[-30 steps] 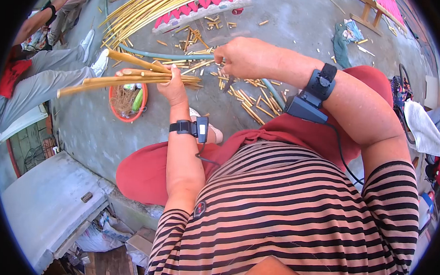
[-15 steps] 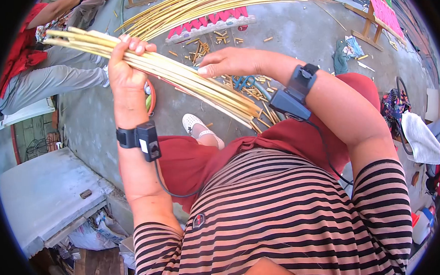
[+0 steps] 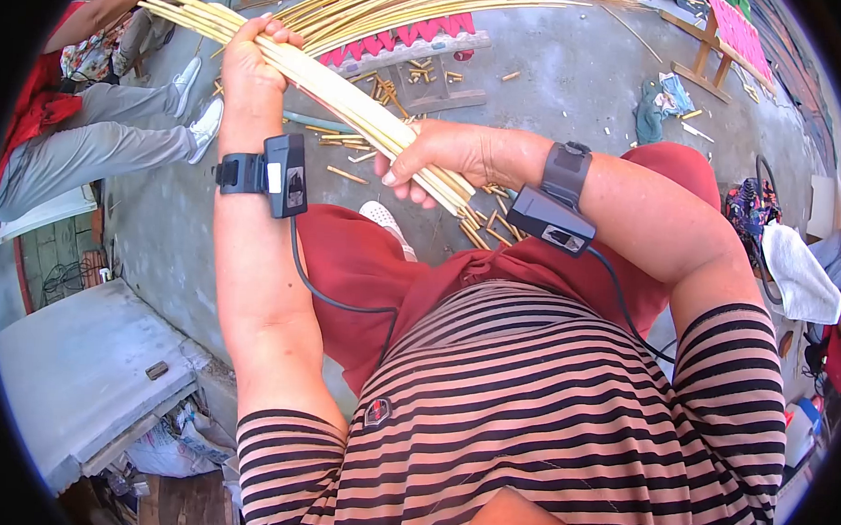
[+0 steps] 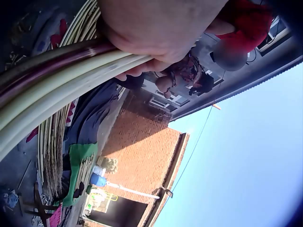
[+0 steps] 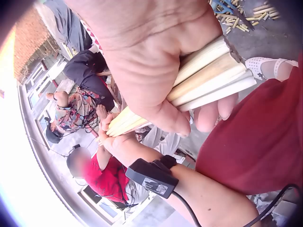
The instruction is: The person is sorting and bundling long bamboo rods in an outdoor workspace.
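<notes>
A bundle of long pale-yellow stalks (image 3: 343,98) slants across the head view from upper left to the middle. My left hand (image 3: 254,66) grips it near its upper part, fingers wrapped over the top. Close to the lower end, my right hand (image 3: 444,156) holds the bundle, thumb on one side and fingers curled beneath. The right wrist view shows the cut stalk ends (image 5: 222,75) sticking out past the right palm. Beyond that hand, a blue-handled tool with a dark blade (image 5: 244,20) is partly in view. In the left wrist view, one purplish stalk (image 4: 57,66) lies among pale ones.
Many long stalks (image 3: 422,2) lie over a pink-draped rack at the back. Short cut pieces (image 3: 478,232) litter the concrete floor. A seated person in grey trousers (image 3: 117,118) is at the left. A wooden stand (image 3: 707,45) with pink cloth stands back right.
My left hand has raised the stalks and now holds them farther up and forward. The right hand has gone from off the bundle to gripping its lower end.
</notes>
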The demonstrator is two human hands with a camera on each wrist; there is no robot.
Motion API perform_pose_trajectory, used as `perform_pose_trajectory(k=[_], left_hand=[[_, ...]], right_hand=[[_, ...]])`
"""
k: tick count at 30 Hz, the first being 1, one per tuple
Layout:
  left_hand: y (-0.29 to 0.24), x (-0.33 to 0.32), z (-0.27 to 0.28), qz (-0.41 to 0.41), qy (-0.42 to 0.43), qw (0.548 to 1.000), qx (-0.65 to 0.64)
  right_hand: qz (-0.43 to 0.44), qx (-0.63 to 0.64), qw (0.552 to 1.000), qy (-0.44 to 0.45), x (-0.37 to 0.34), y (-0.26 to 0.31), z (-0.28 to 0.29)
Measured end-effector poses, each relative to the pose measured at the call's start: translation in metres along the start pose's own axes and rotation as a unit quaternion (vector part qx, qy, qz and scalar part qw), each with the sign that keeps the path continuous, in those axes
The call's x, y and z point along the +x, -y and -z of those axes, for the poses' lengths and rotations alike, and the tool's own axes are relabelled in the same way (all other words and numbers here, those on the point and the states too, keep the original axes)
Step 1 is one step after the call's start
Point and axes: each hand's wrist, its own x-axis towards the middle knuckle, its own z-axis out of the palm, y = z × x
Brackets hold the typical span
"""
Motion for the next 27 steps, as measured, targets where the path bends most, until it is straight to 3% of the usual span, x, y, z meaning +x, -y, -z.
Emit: perform_pose_trajectory(k=[6, 9, 13, 18, 27], left_hand=[[-0.001, 0.000, -0.002, 0.016, 0.031, 0.999, -0.029], [-0.004, -0.004, -0.003, 0.035, 0.086, 0.994, -0.063], [-0.005, -0.016, -0.011, -0.005, 0.175, 0.980, -0.095], [-0.001, -0.038, -0.028, -0.034, 0.167, 0.982, -0.079], [0.004, -0.056, -0.038, -0.065, 0.224, 0.968, -0.096]], right_hand=[[0.006, 0.016, 1.000, 0.014, 0.007, 0.002, 0.004], [0.019, 0.022, 1.000, -0.002, -0.001, 0.006, -0.005], [0.043, -0.034, 0.997, -0.049, -0.001, 0.003, -0.009], [0.076, -0.081, 0.991, -0.071, -0.003, -0.001, -0.008], [-0.011, 0.110, 0.983, 0.150, -0.025, 0.006, 0.001]])
